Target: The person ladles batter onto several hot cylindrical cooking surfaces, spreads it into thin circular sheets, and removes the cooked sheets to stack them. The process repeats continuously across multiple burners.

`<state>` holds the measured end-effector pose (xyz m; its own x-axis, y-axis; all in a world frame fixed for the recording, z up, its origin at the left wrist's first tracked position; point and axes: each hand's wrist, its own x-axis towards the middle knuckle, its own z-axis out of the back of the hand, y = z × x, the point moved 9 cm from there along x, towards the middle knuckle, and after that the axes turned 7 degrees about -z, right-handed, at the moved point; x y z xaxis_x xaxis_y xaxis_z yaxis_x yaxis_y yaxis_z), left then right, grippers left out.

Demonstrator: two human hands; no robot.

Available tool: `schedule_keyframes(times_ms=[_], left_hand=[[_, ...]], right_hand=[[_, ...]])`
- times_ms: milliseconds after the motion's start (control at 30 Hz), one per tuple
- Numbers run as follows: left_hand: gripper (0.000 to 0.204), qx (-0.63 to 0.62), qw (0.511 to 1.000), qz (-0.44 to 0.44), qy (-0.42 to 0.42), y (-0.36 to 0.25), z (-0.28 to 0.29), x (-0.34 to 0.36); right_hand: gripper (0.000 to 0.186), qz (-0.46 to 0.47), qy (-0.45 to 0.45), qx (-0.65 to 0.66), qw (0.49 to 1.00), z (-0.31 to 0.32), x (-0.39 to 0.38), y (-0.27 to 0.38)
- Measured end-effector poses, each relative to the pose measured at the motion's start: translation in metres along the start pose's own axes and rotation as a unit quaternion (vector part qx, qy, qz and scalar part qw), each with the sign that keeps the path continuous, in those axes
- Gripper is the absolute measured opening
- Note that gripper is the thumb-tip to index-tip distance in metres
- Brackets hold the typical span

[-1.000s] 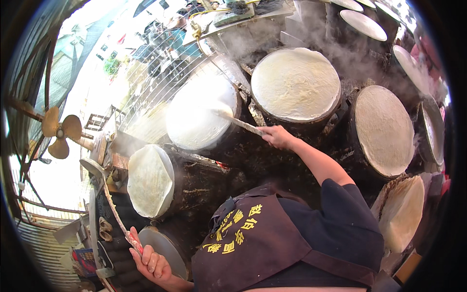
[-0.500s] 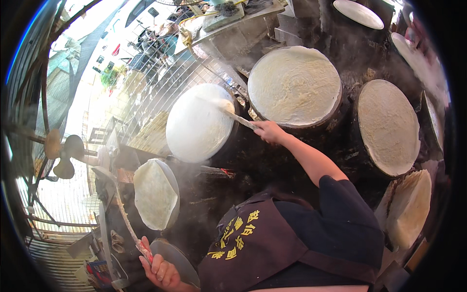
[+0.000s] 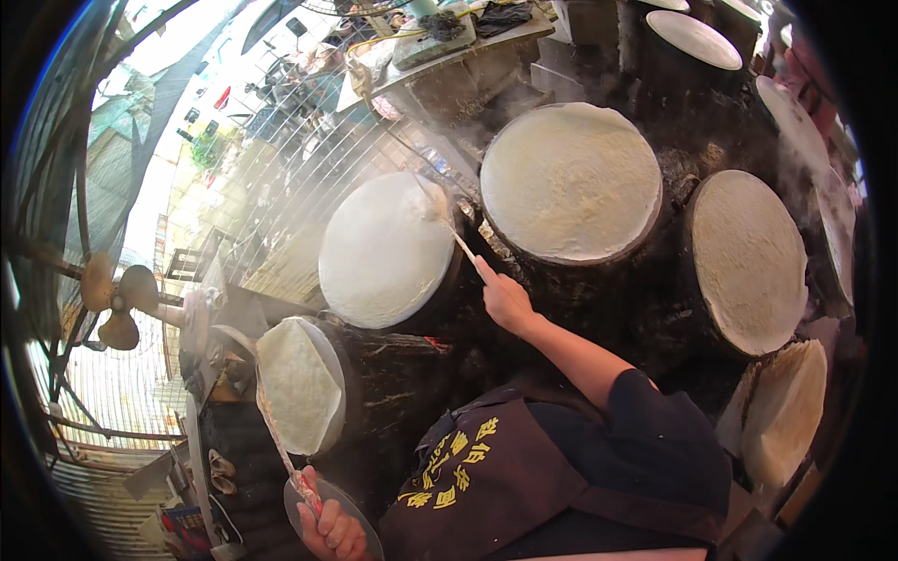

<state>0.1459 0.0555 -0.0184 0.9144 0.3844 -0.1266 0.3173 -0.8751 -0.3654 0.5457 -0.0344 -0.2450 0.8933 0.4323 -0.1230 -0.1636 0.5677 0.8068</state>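
My right hand (image 3: 505, 301) grips a pale long-handled tool (image 3: 463, 241), its whitish, blurred tip on a steaming white round griddle (image 3: 374, 266) at middle left. My left hand (image 3: 332, 533), low in the head view, is closed on the red end of a long ladle (image 3: 271, 421), whose bowl is up beside the fan. A thin pale sheet with a lifted, folded edge lies on a smaller round griddle (image 3: 297, 379) beside the ladle. A grey round plate (image 3: 360, 512) is partly hidden behind my left hand.
Large batter-coated griddles (image 3: 571, 178) (image 3: 748, 262) stand at centre and right, several more along the back right. A folded stack of pale sheets (image 3: 786, 411) is at lower right. A metal fan (image 3: 120, 299), wire grating (image 3: 281, 168) and cluttered counter (image 3: 440, 47) border the left and back. Steam drifts around.
My right hand has moved down, and its tool is angled more steeply on the white griddle. My left hand and ladle sit lower and further right in view.
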Motion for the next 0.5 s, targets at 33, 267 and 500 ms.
schedule_keyframes(times_ms=[33,267,500], left_hand=[[0.044,0.003,1.000,0.014,-0.010,0.000,0.002,0.003],[0.039,-0.035,0.994,0.031,-0.098,0.043,-0.034,0.030],[0.042,0.014,0.987,0.112,-0.117,0.028,-0.006,0.033]], right_hand=[[0.055,-0.015,0.009,-0.006,1.000,-0.006,0.015,0.004],[0.057,0.099,0.077,-0.071,0.990,-0.059,0.077,0.067],[0.061,0.063,0.039,-0.046,0.996,-0.083,0.062,0.065]])
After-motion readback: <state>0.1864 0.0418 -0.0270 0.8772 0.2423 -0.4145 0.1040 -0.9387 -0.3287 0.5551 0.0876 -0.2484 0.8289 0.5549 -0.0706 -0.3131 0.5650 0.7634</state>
